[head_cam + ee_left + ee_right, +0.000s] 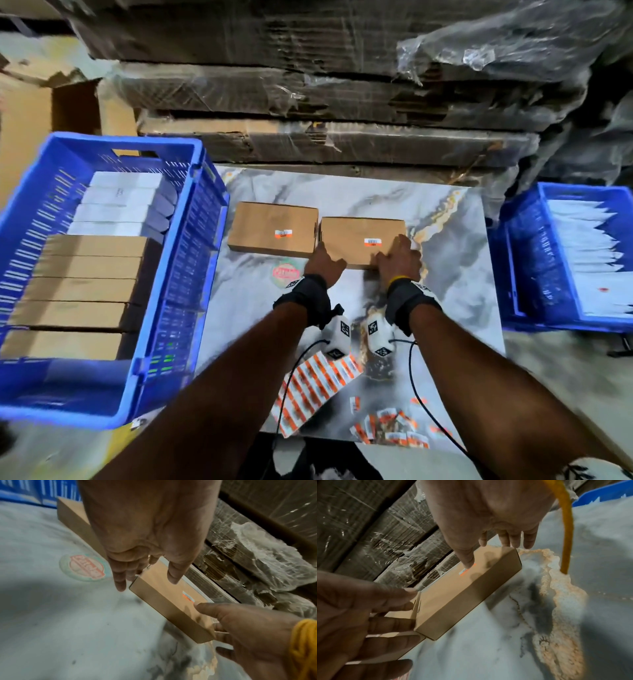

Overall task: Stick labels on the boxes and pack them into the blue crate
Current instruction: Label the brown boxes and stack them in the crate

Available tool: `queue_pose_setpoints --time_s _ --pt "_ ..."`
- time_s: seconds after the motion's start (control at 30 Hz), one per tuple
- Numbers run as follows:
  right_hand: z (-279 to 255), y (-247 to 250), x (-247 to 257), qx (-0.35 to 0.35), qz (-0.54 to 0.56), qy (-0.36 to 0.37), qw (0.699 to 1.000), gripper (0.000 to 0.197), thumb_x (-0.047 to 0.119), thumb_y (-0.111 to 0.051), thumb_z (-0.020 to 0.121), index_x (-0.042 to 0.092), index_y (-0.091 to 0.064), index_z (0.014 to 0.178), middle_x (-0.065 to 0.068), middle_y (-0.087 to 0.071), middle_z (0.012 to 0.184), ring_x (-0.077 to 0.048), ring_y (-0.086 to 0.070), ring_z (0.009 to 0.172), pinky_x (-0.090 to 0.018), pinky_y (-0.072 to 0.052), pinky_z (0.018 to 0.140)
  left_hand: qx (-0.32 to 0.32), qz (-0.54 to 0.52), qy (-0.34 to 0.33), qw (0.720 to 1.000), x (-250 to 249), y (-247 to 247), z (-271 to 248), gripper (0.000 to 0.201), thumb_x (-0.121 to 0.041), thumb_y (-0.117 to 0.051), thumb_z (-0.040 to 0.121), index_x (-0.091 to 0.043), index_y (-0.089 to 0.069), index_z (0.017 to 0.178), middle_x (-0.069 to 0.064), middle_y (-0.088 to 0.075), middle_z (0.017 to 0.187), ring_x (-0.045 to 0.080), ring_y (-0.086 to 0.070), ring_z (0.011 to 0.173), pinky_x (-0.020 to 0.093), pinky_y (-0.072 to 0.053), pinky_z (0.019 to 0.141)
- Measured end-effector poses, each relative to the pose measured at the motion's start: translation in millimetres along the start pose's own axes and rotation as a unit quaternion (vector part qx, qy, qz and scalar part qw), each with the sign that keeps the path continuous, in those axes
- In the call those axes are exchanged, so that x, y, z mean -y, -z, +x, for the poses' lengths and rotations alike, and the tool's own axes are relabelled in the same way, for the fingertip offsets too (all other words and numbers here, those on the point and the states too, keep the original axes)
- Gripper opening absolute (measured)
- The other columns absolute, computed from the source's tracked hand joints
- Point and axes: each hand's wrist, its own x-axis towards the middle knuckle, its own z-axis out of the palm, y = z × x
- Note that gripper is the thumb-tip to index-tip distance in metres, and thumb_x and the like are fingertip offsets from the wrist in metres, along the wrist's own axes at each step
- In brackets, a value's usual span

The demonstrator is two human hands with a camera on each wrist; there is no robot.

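Note:
Two flat brown boxes lie side by side on the marble table (445, 308), each with an orange-and-white label on top. The left box (274, 228) is untouched. My hands flank the right box (356, 236) (164, 601) (453, 592). My left hand (325, 260) (146, 582) has straight fingers against the box's left end and its thumb over the top. My right hand (394, 253) (491, 553) sits at the right end, thumb resting on top by the label (372, 242), fingers past the edge. The blue crate (205, 212) at the left holds rows of brown and white boxes.
A second blue crate (513, 260) at the right holds white packets. Label sheets (315, 390) and loose label scraps (387, 428) lie at the table's near edge under my forearms. Wrapped flat cardboard stacks (308, 102) wall off the back. A round sticker (285, 272) marks the table.

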Motion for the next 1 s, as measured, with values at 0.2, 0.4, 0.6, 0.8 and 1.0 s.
queue_pose_setpoints --time_s 0.2,0.4,0.6,0.8,1.0 --pt "-21 -2 -3 0.005 0.022 -0.054 0.998 0.092 0.034 -0.073 0.084 0.019 -0.016 0.154 -0.025 -0.031 0.144 -0.043 -0.038 0.131 -0.048 -0.041 0.101 -0.082 -0.072 0.068 0.992 19 5 -10 0.071 -0.046 -0.067 0.082 -0.001 -0.05 0.135 0.018 -0.053 0.137 0.034 -0.049 0.127 0.038 -0.041 0.105" --pt "-77 -7 -9 -0.04 0.058 0.073 0.995 0.07 0.025 -0.068 0.085 0.028 -0.034 0.146 -0.015 -0.041 0.138 -0.032 -0.037 0.127 -0.04 -0.04 0.101 -0.139 -0.188 0.028 0.972 50 21 -37 0.051 -0.039 -0.077 0.075 -0.005 -0.057 0.108 0.008 -0.063 0.113 0.024 -0.06 0.104 0.032 -0.047 0.091" --pt "-137 -7 -11 -0.093 0.087 0.189 0.974 0.052 0.022 -0.073 0.079 0.031 -0.054 0.126 -0.009 -0.052 0.122 -0.023 -0.043 0.117 -0.034 -0.044 0.094 -0.127 -0.289 -0.012 0.949 79 58 -75 0.064 -0.049 -0.083 0.066 -0.022 -0.046 0.11 0.003 -0.067 0.109 0.018 -0.065 0.101 0.038 -0.051 0.093" --pt "-187 -16 10 -0.052 0.09 0.233 0.967 0.046 0.017 -0.075 0.08 0.024 -0.06 0.123 -0.006 -0.055 0.116 -0.026 -0.055 0.11 -0.037 -0.049 0.091 -0.014 -0.32 -0.096 0.943 83 104 -117 0.035 -0.027 -0.076 0.084 -0.018 -0.064 0.116 0.002 -0.074 0.107 0.019 -0.072 0.096 0.048 -0.059 0.082" --pt "-205 -10 33 -0.146 0.024 0.245 0.958 0.031 0.033 -0.069 0.085 0.031 -0.066 0.115 -0.004 -0.06 0.11 -0.027 -0.054 0.104 -0.042 -0.045 0.087 -0.002 -0.364 -0.083 0.928 96 130 -136 0.039 -0.026 -0.072 0.087 -0.015 -0.055 0.12 0.002 -0.07 0.112 0.021 -0.069 0.098 0.042 -0.061 0.065"
